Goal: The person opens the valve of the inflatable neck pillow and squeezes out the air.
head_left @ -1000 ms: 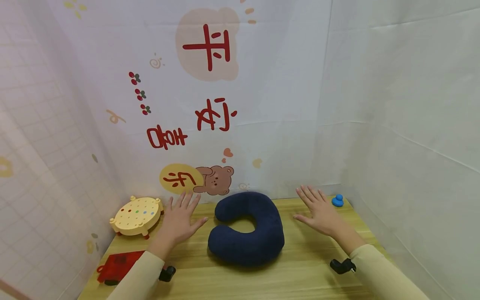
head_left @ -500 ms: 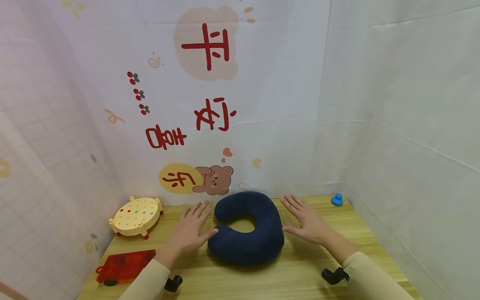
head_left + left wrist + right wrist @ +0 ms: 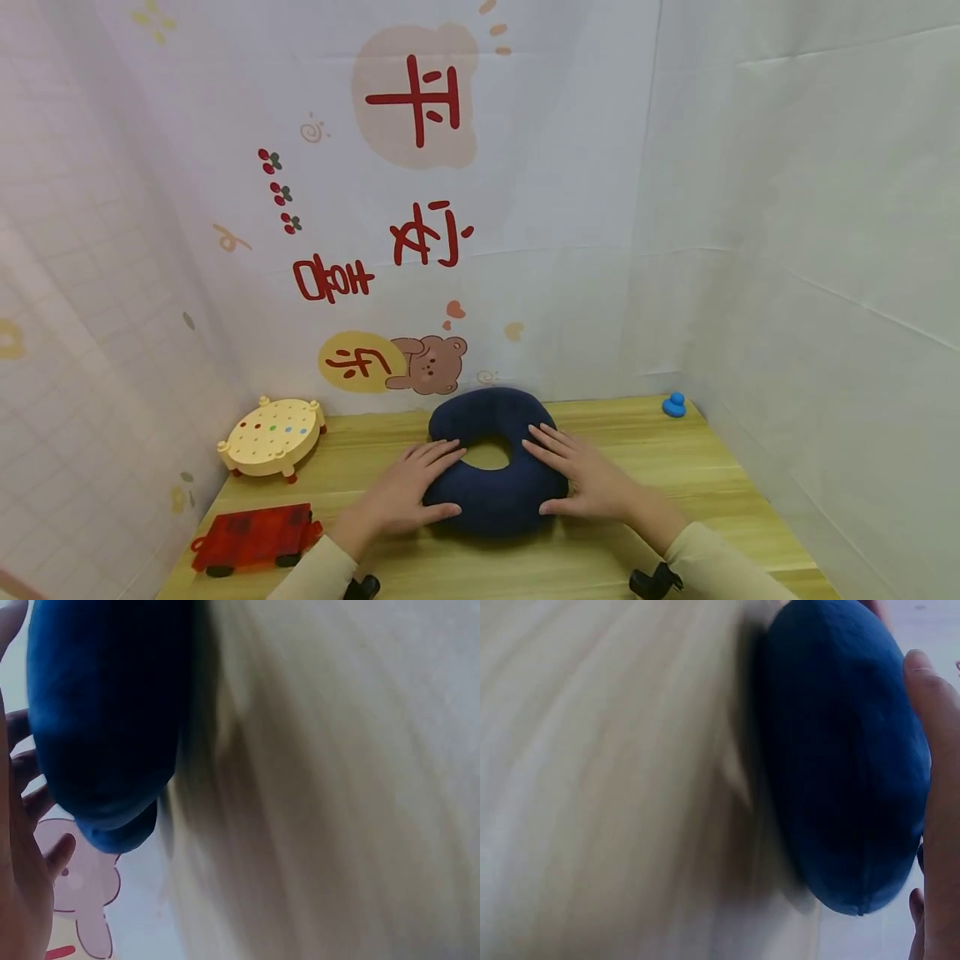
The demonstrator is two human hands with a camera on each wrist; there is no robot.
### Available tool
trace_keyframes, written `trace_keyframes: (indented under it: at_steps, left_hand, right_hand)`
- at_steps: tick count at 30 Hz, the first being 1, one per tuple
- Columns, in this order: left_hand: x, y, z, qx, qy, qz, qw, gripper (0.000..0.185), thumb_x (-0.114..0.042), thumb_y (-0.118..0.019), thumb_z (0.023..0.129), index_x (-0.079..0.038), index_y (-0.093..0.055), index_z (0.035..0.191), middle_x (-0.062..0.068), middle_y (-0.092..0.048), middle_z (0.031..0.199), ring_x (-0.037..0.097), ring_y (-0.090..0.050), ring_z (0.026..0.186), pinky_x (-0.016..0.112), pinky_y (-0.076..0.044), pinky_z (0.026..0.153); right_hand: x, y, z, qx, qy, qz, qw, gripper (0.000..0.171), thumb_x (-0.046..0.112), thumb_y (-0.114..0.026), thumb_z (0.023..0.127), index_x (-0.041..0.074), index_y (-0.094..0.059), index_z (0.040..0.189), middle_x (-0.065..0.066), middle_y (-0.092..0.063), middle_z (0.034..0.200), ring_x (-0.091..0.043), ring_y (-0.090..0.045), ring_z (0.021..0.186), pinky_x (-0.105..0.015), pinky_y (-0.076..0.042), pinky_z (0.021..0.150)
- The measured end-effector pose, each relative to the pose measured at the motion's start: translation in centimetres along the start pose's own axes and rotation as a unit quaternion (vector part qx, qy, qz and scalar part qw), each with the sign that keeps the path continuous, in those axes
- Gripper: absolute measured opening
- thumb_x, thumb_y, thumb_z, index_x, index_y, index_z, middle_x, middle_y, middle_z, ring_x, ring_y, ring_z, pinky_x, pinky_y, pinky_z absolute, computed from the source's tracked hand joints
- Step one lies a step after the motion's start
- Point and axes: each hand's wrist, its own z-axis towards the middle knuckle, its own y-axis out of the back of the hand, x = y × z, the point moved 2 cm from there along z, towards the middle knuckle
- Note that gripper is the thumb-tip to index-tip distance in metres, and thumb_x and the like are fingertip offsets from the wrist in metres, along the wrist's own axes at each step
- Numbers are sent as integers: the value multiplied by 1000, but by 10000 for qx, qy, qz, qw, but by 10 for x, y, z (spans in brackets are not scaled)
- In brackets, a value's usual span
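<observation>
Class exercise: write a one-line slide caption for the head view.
Both hands, left hand and right hand, rest on a navy neck pillow on a wooden table.

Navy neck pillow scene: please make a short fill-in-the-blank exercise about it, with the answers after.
1. Both hands, left hand and right hand, rest on the navy ____.
2. The neck pillow lies on a ____ table.
3. The small duck at the far right corner is ____.
4. The toy truck is ____.

Answers: neck pillow; wooden; blue; red
</observation>
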Motion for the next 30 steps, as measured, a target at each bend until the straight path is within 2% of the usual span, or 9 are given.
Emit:
trace_keyframes:
  at_steps: [4,9,13,18,25,30]
  left_hand:
    - [-3,-8,1,120,-15,-56,9999,88,-81,-53,102,-32,-37,174,3,-41,176,29,-40,160,66,-33,125]
    - [-6,-12,3,140,93,-232,9996,95,-83,-57,99,-26,-41,173,3,-44,173,32,-42,158,67,-37,123]
    - [-9,-15,4,-49,110,-425,9990,95,-82,-62,97,-22,-46,169,4,-49,168,33,-45,154,69,-39,119]
    - [-11,-21,5,-310,214,-719,9967,85,-76,-69,97,-23,-55,162,3,-56,159,31,-49,147,68,-42,117]
    - [-14,-25,8,-582,705,-1025,9905,65,-66,-57,109,-18,-65,152,7,-59,154,38,-50,146,74,-38,115]
    - [-12,-28,14,-970,943,-1162,9840,55,-55,-59,112,-14,-69,148,15,-61,152,42,-52,143,74,-42,112]
  right_hand:
    - [2,-9,-1,68,-37,54,10000,102,74,-68,98,15,-36,174,-16,-28,180,-45,-27,165,-79,-36,116]
    - [3,-14,-1,-41,-15,25,10000,103,73,-73,95,13,-40,173,-18,-31,179,-46,-28,164,-77,-37,116]
    - [3,-16,-1,-148,-17,-28,9999,101,72,-75,94,13,-44,170,-19,-36,176,-48,-30,162,-76,-41,115]
    - [4,-20,0,-347,-41,9,9994,97,70,-78,93,14,-50,167,-18,-43,172,-48,-34,160,-76,-42,113]
    - [12,-32,-4,-760,-164,-100,9969,91,72,-77,93,16,-57,162,-17,-51,165,-48,-40,156,-78,-43,111]
    - [30,-38,-8,-1067,-419,-231,9931,90,73,-79,91,21,-58,161,-17,-53,162,-47,-40,154,-78,-41,111]
